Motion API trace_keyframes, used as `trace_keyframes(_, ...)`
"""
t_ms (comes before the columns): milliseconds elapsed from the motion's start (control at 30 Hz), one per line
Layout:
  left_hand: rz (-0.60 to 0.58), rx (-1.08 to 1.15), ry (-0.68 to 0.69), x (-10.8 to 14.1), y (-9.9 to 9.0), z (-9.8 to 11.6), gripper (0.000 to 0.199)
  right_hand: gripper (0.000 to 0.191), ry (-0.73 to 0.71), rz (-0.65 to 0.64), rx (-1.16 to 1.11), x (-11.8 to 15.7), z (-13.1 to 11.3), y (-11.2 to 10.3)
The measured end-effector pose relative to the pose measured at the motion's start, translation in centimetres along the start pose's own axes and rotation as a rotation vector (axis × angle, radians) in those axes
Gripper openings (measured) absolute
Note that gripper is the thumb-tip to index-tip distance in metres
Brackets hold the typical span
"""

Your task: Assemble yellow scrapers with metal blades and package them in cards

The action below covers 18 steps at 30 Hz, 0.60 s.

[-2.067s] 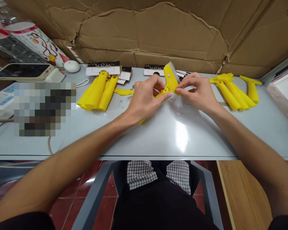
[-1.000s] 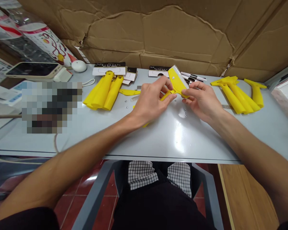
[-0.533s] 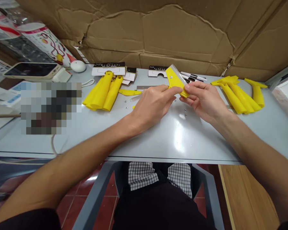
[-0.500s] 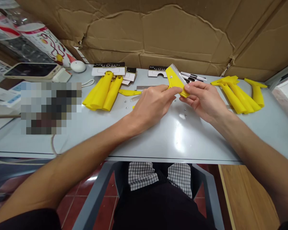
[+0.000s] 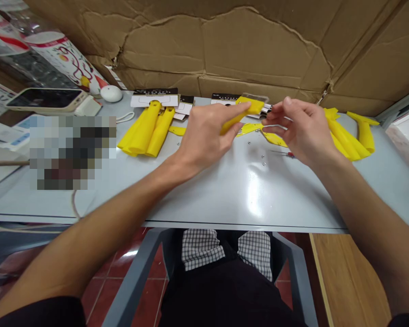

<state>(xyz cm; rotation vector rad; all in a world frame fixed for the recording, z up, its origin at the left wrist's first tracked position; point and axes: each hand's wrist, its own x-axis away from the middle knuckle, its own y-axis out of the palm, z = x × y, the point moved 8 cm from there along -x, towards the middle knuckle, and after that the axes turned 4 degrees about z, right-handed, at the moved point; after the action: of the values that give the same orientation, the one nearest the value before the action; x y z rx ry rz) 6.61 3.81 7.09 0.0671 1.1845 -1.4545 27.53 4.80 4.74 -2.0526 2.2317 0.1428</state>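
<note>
The left hand (image 5: 206, 134) is gripping a yellow scraper (image 5: 255, 106), which is above the surface (image 5: 218, 200). The right hand (image 5: 301, 129) is just beside the scraper, with its fingers bent and loosely open. Below the right hand, a thin tool with red end (image 5: 290, 155) lies near a flat yellow piece (image 5: 273, 139).

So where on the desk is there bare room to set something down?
Bare: between left forearm and right forearm, nearer than loose fasteners; desk's right end, beyond that forearm. Crowded: along the cardboard, yellow handles, packaging cards.
</note>
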Motion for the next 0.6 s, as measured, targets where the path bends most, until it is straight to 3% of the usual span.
trace_keyframes(100, -0.013, 0.380, -0.310, -0.4, 0.3, -2.3, 0.042, 0.009, -0.250, 0.001, 0.424, -1.1, -0.4, -1.5)
trace_keyframes(133, -0.014, 0.490, -0.386, -0.5, 0.6, -2.7, 0.044, 0.002, -0.324, -0.051, 0.578, -1.4, -0.1, -1.3)
trace_keyframes(267, -0.007, 0.731, -0.589, -0.2, 1.5, -3.5, 0.046, 0.023, -0.486, -0.169, 1.072, -2.2, 1.8, 0.2)
trace_keyframes(433, -0.032, 0.832, -0.705, 0.2, 2.5, -3.3, 0.049, 0.036, -0.514, -0.256, 1.333, -2.6, 2.6, 2.8)
trace_keyframes(600, -0.071, 0.909, -0.806, 0.8, 3.7, -3.3, 0.039, 0.041, -0.552, -0.301, 1.411, -2.8, 3.1, 3.6)
